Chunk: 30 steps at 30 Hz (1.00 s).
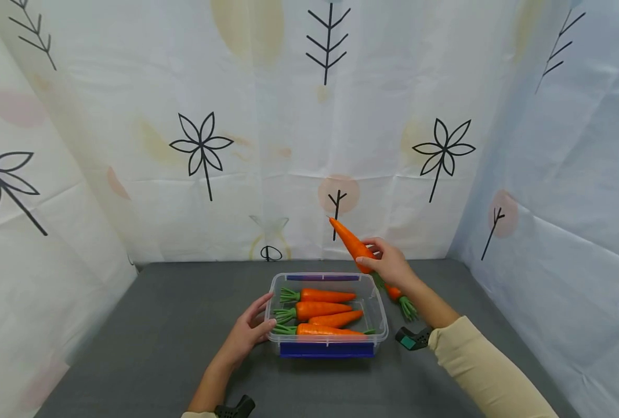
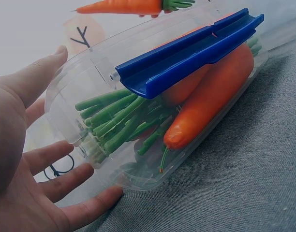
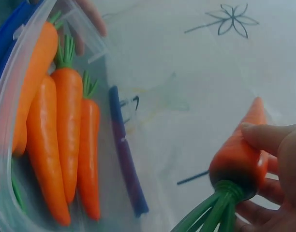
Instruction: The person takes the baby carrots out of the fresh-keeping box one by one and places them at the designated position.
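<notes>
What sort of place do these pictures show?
It looks like a small enclosed workspace, perhaps set up for recording: printed white sheets close in a grey work surface at the back and both sides, and the person wears dark wrist devices.

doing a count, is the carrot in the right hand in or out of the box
Out. The right hand holds the carrot in the air; the right wrist view shows a gap between it and the box.

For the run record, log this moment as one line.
left grip: touches clear box | right grip: holds carrot aloft | inside box: more carrots | table: another carrot, right of box
</notes>
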Each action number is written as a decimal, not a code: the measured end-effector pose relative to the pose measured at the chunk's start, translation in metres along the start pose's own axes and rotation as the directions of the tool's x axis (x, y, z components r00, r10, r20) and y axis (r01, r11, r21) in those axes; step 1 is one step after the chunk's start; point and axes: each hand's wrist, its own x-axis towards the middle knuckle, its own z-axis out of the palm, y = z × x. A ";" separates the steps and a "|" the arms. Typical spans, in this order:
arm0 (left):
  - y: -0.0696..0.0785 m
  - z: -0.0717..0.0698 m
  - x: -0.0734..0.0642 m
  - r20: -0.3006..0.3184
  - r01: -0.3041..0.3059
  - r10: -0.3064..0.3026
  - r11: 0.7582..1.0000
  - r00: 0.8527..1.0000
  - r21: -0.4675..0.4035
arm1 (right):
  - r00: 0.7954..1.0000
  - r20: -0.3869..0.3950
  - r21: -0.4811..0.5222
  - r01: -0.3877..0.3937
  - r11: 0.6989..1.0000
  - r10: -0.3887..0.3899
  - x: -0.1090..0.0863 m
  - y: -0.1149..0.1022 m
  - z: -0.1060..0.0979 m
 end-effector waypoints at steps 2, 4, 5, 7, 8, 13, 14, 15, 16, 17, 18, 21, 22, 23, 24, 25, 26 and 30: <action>0.000 0.000 0.000 0.001 0.003 -0.003 1.000 1.000 0.004 | 0.999 -0.053 -0.004 -0.001 1.000 0.000 0.000 0.009 -0.003; -0.001 0.000 0.000 0.001 0.003 -0.004 1.000 1.000 0.008 | 0.995 -0.102 -0.010 0.010 1.000 -0.011 0.000 0.019 -0.007; -0.001 0.000 0.001 0.002 0.003 -0.003 1.000 1.000 0.008 | 0.991 -0.129 -0.023 0.017 1.000 -0.020 0.000 0.024 -0.009; -0.002 0.000 0.001 -0.001 0.006 -0.006 1.000 1.000 0.010 | 0.984 -0.175 -0.056 0.027 0.998 -0.037 0.001 0.036 -0.014; -0.002 0.000 0.001 -0.001 0.006 -0.006 1.000 1.000 0.008 | 0.980 -0.194 -0.068 0.025 0.997 -0.038 0.001 0.041 -0.017; 0.001 0.000 0.000 -0.005 0.006 -0.006 1.000 1.000 0.001 | 0.968 -0.251 -0.105 -0.015 0.994 -0.011 -0.002 0.066 -0.028; 0.002 0.001 0.000 -0.005 0.004 -0.004 1.000 1.000 0.000 | 0.966 -0.259 -0.114 -0.025 0.993 -0.006 -0.004 0.071 -0.030; 0.002 0.001 0.000 -0.007 0.004 -0.004 1.000 1.000 0.000 | 0.964 -0.267 -0.121 -0.037 0.992 0.003 -0.005 0.076 -0.032; 0.002 0.001 0.000 -0.009 0.004 -0.004 1.000 1.000 0.001 | 0.961 -0.276 -0.126 -0.050 0.991 0.013 -0.006 0.080 -0.033; 0.003 0.000 0.000 -0.010 0.003 -0.003 1.000 1.000 0.003 | 0.959 -0.284 -0.132 -0.064 0.989 0.024 -0.007 0.085 -0.035; 0.002 0.000 0.000 -0.013 0.007 -0.007 1.000 1.000 0.004 | 0.956 -0.289 -0.139 -0.081 0.987 0.038 -0.008 0.089 -0.037; 0.001 0.000 -0.001 -0.012 0.007 -0.007 1.000 1.000 0.005 | 0.949 -0.304 -0.152 -0.136 0.979 0.085 -0.011 0.100 -0.042; 0.001 0.000 -0.001 -0.011 0.007 -0.007 1.000 1.000 0.005 | 0.947 -0.304 -0.157 -0.155 0.975 0.102 -0.012 0.104 -0.044; 0.001 -0.001 -0.001 -0.009 0.006 -0.006 1.000 1.000 0.005 | 0.946 -0.303 -0.165 -0.171 0.971 0.116 -0.013 0.107 -0.046; 0.001 -0.001 -0.001 -0.006 0.002 -0.002 1.000 1.000 0.003 | 0.944 -0.301 -0.168 -0.188 0.968 0.131 -0.014 0.110 -0.047; 0.001 -0.001 -0.001 -0.002 0.000 0.000 1.000 1.000 0.003 | 0.943 -0.301 -0.175 -0.202 0.964 0.143 -0.015 0.113 -0.049; 0.001 -0.001 -0.001 0.001 -0.002 0.002 1.000 1.000 0.006 | 0.941 -0.302 -0.187 -0.216 0.958 0.154 -0.016 0.117 -0.051; 0.002 0.000 -0.001 0.010 -0.004 0.004 1.000 1.000 0.014 | 0.933 -0.307 -0.239 -0.266 0.934 0.187 -0.025 0.132 -0.059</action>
